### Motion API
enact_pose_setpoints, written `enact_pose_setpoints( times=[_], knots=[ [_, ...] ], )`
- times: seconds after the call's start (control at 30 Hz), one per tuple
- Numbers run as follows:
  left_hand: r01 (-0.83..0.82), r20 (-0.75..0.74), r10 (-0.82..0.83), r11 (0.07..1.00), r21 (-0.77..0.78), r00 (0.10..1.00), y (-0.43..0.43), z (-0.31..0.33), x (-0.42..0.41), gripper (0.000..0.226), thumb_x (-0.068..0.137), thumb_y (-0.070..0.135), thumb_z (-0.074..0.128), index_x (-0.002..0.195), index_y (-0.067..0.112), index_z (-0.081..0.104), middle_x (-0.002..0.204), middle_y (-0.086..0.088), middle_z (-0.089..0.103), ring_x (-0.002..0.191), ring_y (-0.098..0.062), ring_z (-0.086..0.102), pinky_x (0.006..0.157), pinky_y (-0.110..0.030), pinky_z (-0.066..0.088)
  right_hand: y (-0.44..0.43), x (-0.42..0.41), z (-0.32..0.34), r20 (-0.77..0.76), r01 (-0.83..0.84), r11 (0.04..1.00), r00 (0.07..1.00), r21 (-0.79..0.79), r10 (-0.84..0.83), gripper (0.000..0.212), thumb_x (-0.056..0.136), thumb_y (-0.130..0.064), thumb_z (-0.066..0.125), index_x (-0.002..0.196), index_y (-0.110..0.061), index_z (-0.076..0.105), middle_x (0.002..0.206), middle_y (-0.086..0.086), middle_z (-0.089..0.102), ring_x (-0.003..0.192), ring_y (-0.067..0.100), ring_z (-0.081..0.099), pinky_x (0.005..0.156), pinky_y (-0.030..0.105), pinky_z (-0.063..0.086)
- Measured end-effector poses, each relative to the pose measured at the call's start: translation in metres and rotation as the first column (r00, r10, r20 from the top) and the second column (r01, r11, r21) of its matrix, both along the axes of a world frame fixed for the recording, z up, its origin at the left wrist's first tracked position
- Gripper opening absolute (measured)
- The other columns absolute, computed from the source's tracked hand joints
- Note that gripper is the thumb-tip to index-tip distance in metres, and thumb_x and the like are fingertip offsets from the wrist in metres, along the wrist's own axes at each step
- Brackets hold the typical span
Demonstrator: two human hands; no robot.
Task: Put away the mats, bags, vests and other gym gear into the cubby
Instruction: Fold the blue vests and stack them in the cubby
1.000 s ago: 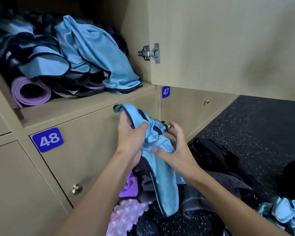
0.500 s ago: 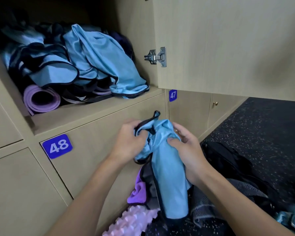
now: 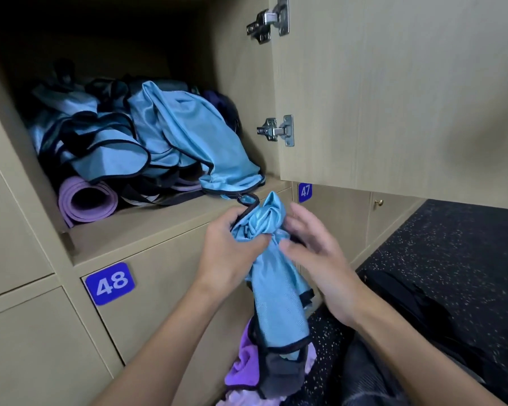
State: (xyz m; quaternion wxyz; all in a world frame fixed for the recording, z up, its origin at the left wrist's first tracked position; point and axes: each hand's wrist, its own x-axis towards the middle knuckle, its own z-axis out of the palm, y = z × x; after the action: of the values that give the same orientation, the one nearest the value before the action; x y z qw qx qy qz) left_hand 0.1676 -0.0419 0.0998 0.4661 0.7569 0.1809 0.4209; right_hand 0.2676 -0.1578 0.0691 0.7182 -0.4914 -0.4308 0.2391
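My left hand grips the bunched top of a light blue vest with black trim, which hangs down in front of the lower cubby door. My right hand hovers just right of the vest, fingers spread and blurred, holding nothing. Just above and behind the hands is the open cubby, its shelf edge close to the vest's top. Inside lie several blue vests heaped over a rolled purple mat and dark straps.
The cubby's open door with two metal hinges stands to the right. Closed doors numbered 48 and 47 sit below. Purple and grey fabric and a black bag lie on the dark speckled floor.
The vest has risen toward the cubby's shelf edge. My right hand has let go of it and opened beside it; my left hand still holds the bunched top.
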Motion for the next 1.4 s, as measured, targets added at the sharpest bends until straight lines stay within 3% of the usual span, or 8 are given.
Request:
enact_pose_setpoints(
  times=[0.17, 0.33, 0.5, 0.77, 0.97, 1.13, 1.23, 1.4],
  knots=[
    [0.099, 0.098, -0.087, 0.987, -0.126, 0.991, 0.005, 0.041, 0.000, 0.023, 0.081, -0.004, 0.073, 0.099, 0.010, 0.070, 0.090, -0.009, 0.074, 0.080, -0.018, 0.067, 0.080, -0.041, 0.058, 0.019, 0.002, 0.009, 0.222, -0.041, 0.999, 0.974, -0.032, 0.047, 0.109, 0.072, -0.031, 0.086, 0.151, -0.051, 0.012, 0.151, -0.031, 0.032, 0.140, -0.003, 0.034, 0.114, 0.036, 0.036],
    [0.116, 0.037, -0.114, 0.990, -0.079, 0.993, 0.016, 0.076, -0.002, 0.015, 0.088, 0.001, 0.068, 0.101, 0.009, 0.068, 0.096, -0.015, 0.073, 0.082, -0.019, 0.069, 0.079, -0.040, 0.058, 0.048, -0.006, 0.037, 0.166, 0.172, 0.975, 0.967, 0.138, -0.194, 0.074, 0.077, 0.000, 0.078, 0.130, -0.044, 0.049, 0.121, -0.025, 0.063, 0.112, -0.001, 0.062, 0.089, 0.022, 0.054],
    [0.081, -0.244, -0.042, 0.985, 0.152, 0.969, 0.061, 0.097, -0.020, 0.016, 0.092, 0.034, 0.065, 0.106, 0.027, 0.067, 0.096, 0.012, 0.074, 0.088, -0.002, 0.068, 0.081, -0.024, 0.054, 0.077, 0.009, 0.059, 0.132, 0.345, 0.925, 0.921, 0.157, -0.366, 0.045, 0.081, 0.006, 0.070, 0.109, -0.028, 0.065, 0.097, -0.011, 0.073, 0.092, 0.008, 0.070, 0.081, 0.029, 0.057],
    [-0.040, -0.663, 0.349, 0.900, 0.434, 0.663, 0.129, 0.079, -0.046, 0.060, 0.075, 0.080, 0.051, 0.119, 0.041, 0.060, 0.118, 0.018, 0.065, 0.115, -0.006, 0.059, 0.100, -0.029, 0.045, 0.125, 0.038, 0.127, 0.166, 0.465, 0.855, 0.847, 0.228, -0.505, 0.036, 0.082, 0.000, 0.069, 0.094, -0.033, 0.062, 0.088, -0.012, 0.069, 0.080, 0.007, 0.066, 0.084, 0.038, 0.058],
    [-0.066, -0.726, 0.394, 0.898, 0.436, 0.563, 0.152, 0.086, -0.043, 0.076, 0.059, 0.094, 0.040, 0.106, 0.042, 0.067, 0.117, 0.012, 0.067, 0.112, -0.011, 0.061, 0.097, -0.033, 0.049, 0.187, 0.040, 0.187, 0.246, 0.388, 0.843, 0.835, 0.372, -0.492, 0.038, 0.079, 0.001, 0.068, 0.113, -0.018, 0.064, 0.106, 0.006, 0.066, 0.092, 0.013, 0.064, 0.083, 0.025, 0.054],
    [0.000, -0.789, 0.383, 0.900, 0.437, 0.482, 0.156, 0.088, -0.037, 0.077, 0.060, 0.091, 0.044, 0.097, 0.030, 0.071, 0.111, 0.009, 0.070, 0.126, -0.014, 0.053, 0.098, -0.031, 0.047, 0.255, 0.038, 0.229, 0.202, 0.476, 0.674, 0.712, 0.566, -0.672, 0.042, 0.083, -0.004, 0.066, 0.123, -0.005, 0.056, 0.120, 0.012, 0.050, 0.098, -0.005, 0.049, 0.092, 0.009, 0.038],
    [-0.014, -0.793, 0.386, 0.902, 0.431, 0.472, 0.158, 0.084, -0.036, 0.066, 0.054, 0.080, 0.054, 0.089, 0.027, 0.072, 0.087, 0.012, 0.068, 0.107, -0.016, 0.062, 0.089, -0.034, 0.053, 0.312, 0.050, 0.245, 0.741, 0.467, 0.882, 0.567, 0.071, -0.360, 0.071, 0.095, -0.051, 0.050, 0.153, -0.026, 0.020, 0.162, 0.008, 0.012, 0.143, 0.031, 0.022, 0.116, 0.049, 0.022],
    [-0.019, -0.796, 0.418, 0.889, 0.457, 0.437, 0.164, 0.089, -0.033, 0.056, 0.055, 0.071, 0.067, 0.098, 0.036, 0.070, 0.108, 0.004, 0.061, 0.109, -0.022, 0.053, 0.086, -0.029, 0.047, 0.334, 0.060, 0.252, 0.816, 0.367, 0.923, 0.564, -0.115, -0.123, 0.077, 0.091, -0.071, 0.035, 0.152, -0.046, -0.005, 0.165, -0.013, -0.002, 0.150, 0.032, 0.003, 0.115, 0.062, 0.012]
  ],
)
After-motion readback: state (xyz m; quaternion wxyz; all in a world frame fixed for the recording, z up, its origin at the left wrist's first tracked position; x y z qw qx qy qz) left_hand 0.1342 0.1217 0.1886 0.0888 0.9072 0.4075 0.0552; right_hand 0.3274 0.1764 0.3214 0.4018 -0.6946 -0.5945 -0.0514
